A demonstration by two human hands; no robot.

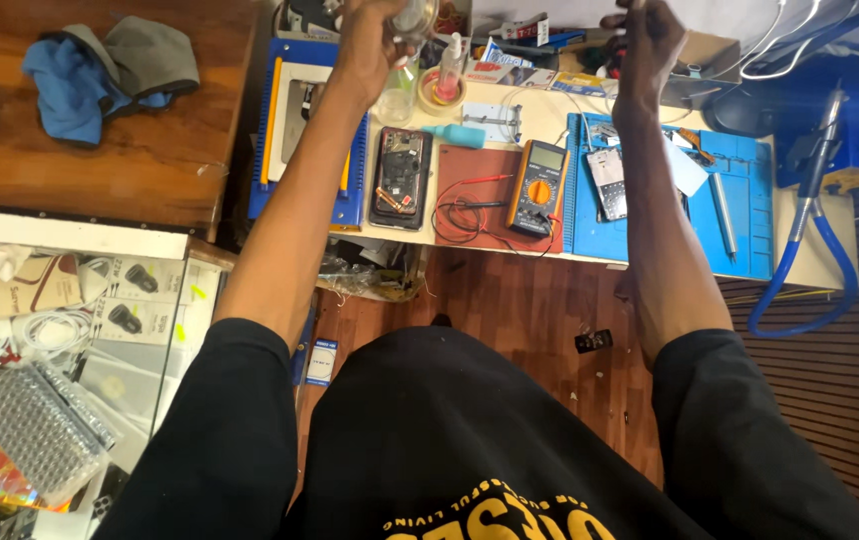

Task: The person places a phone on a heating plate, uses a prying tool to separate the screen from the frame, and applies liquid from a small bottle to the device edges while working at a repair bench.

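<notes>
Both arms stretch straight out over the tabletop (540,120), the left hand (375,40) raised at the far edge with its fingers clamped on a small clear bottle (415,18), while the right hand (645,40) is lifted with fingers curled together; whether it holds anything I cannot tell. Flat printed packets (510,72) lie at the back between the hands. Below sit an opened phone (402,178), an orange multimeter (540,187) on a red-brown mat (485,165), and a ridged blue rubber mat (740,200).

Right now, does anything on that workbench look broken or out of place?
Yes. The phone lying beside the orange multimeter has its back off, with its insides exposed. The multimeter's red and black leads sprawl tangled over the brown mat. Nothing looks spilled.
</notes>
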